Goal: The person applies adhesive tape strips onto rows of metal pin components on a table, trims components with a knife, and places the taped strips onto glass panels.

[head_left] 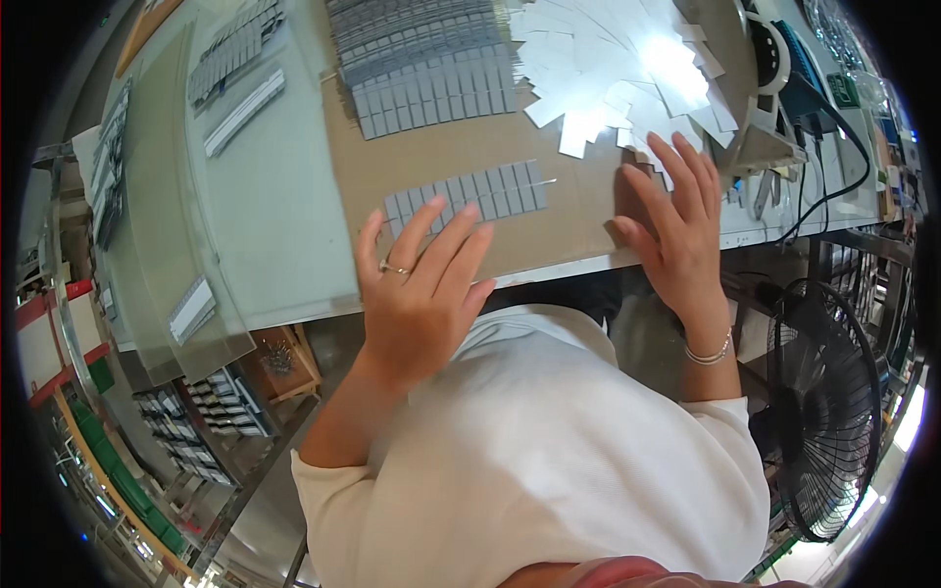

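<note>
White sleeves frame my 2 hands, both spread flat and gripping nothing. My left hand (423, 284) covers the near end of a short row of grey rectangular strips (485, 194) on the brown cardboard-topped desk (461, 147); my right hand (678, 230) touches the loose pile of white paper slips (618, 69).

Matt brown cardboard sheet (461, 147) covering the bench. Short row of grey strips (470, 199), dull, metallic-looking, smooth. Pile of white paper-like slips (608, 69), glossy where light strikes. Clear plastic sheets (167, 196), smooth, faintly reflective. Thin metal ring on left hand (421, 294); beaded bracelet at right hand (676, 225). White cloth sleeves (549, 461), matt. Black wire fan guard (823, 412), semi-gloss.
</note>
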Demonstrator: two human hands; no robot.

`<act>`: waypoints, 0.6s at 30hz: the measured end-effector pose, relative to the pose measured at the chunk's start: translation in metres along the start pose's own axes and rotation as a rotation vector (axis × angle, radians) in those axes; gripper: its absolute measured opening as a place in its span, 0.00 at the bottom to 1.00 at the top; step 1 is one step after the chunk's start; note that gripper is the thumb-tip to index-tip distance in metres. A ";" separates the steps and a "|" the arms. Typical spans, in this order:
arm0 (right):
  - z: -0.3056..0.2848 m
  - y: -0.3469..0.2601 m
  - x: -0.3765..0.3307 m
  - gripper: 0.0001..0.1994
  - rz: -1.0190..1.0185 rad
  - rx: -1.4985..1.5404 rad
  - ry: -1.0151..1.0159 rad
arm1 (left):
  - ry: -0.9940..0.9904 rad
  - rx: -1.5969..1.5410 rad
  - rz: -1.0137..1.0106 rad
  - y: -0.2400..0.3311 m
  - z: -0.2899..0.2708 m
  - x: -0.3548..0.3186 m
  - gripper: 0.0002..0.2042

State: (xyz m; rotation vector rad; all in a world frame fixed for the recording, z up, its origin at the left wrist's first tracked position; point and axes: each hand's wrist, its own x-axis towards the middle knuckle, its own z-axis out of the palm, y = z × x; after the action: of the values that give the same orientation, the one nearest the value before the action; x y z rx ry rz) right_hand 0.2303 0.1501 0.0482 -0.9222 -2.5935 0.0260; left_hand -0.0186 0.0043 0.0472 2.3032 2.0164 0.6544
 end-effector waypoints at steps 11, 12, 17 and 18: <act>0.000 -0.009 0.050 0.26 -0.192 0.047 -0.118 | 0.382 -0.180 -0.208 0.007 0.012 -0.031 0.17; -0.004 -0.007 0.041 0.24 -0.197 0.043 -0.123 | 0.425 -0.167 -0.210 0.004 0.011 -0.032 0.17; -0.019 -0.005 -0.009 0.21 -0.140 0.245 -0.091 | 0.426 -0.113 -0.208 -0.004 0.007 -0.032 0.14; -0.014 -0.005 -0.019 0.21 -0.141 0.263 -0.104 | 0.424 -0.106 -0.184 -0.004 0.009 -0.029 0.14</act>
State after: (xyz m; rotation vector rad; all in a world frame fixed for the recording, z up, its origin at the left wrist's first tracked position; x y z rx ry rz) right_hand 0.2456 0.1334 0.0550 -0.6594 -2.6603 0.3767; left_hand -0.0217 -0.0207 0.0295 2.0167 2.2517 1.2883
